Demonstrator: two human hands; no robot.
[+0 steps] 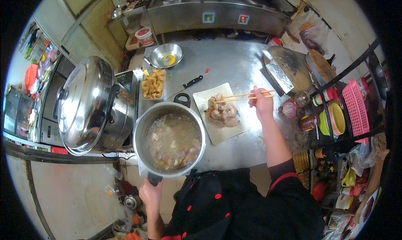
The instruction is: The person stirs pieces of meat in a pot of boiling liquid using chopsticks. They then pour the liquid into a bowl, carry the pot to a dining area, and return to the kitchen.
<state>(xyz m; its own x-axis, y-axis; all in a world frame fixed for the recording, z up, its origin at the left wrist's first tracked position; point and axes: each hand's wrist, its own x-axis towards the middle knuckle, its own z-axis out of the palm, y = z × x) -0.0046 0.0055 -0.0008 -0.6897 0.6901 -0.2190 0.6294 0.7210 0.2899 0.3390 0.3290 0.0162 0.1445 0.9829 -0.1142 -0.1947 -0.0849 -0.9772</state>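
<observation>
My left hand [151,191] grips the black handle [154,179] of a metal pressure-cooker pot [137,139] at the front left of the table. Cloudy broth with pale chunks [174,142] fills its lower part; a second, looped black handle [182,99] is on the far side. In my right hand [262,102] is a pair of wooden chopsticks [245,95]. Their tips touch pale pieces of meat [222,111] heaped on a rectangular cream plate [216,138]. This plate lies on the steel table just right of the pot.
On the steel table [226,61] are a black-handled knife [192,82], a tub of fried tofu-like cubes [153,84] and a metal pan [166,50] with yellow liquid. A large lidded steamer [91,108] stands left. A cleaver [279,76] rests by a round chopping board [282,59] at right.
</observation>
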